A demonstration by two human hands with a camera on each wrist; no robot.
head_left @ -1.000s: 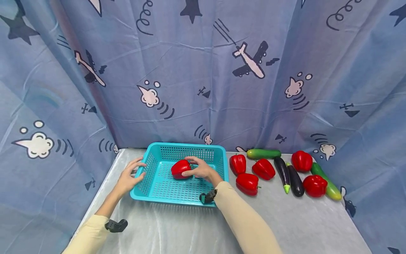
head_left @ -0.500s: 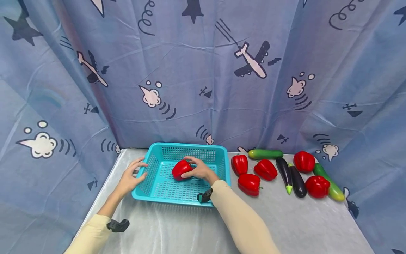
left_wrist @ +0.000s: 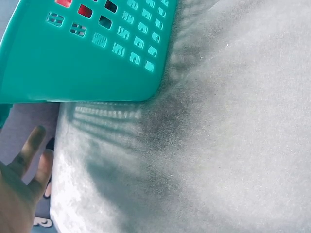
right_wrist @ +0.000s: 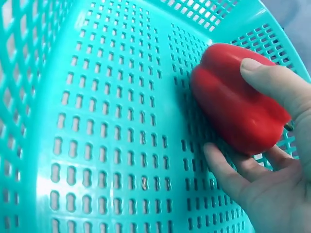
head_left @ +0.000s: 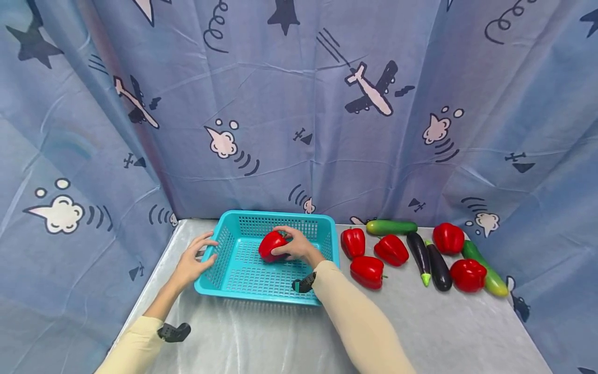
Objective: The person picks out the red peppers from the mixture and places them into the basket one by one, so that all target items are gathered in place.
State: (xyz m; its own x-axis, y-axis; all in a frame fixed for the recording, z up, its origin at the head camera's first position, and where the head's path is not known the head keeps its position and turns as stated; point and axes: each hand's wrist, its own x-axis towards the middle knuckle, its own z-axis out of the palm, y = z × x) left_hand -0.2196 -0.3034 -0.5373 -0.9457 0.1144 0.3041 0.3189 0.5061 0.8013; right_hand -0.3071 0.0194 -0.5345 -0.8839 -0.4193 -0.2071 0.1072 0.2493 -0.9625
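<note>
A red bell pepper (head_left: 271, 247) is inside the blue-green plastic basket (head_left: 261, 298). My right hand (head_left: 297, 246) grips it from the right side. In the right wrist view, the thumb lies over the bell pepper (right_wrist: 233, 97) and the other fingers reach beneath it, close above the slotted basket floor (right_wrist: 112, 121). My left hand (head_left: 190, 262) is at the left end of the basket with fingers spread, holding nothing. The left wrist view has part of this hand (left_wrist: 22, 189) beside the basket wall (left_wrist: 82, 77); whether a fingertip touches the rim I cannot tell.
Right of the basket, several red bell peppers (head_left: 366, 272) lie on the grey-white tabletop (head_left: 420, 332). Among them are two eggplants (head_left: 438, 267) and two cucumbers (head_left: 391, 227). A patterned blue curtain (head_left: 280, 130) hangs behind the table and along both sides.
Within the basket, my right hand has shifted the bell pepper slightly to the right and back, turning it so its stem end shows more. My left hand stays where it was.
</note>
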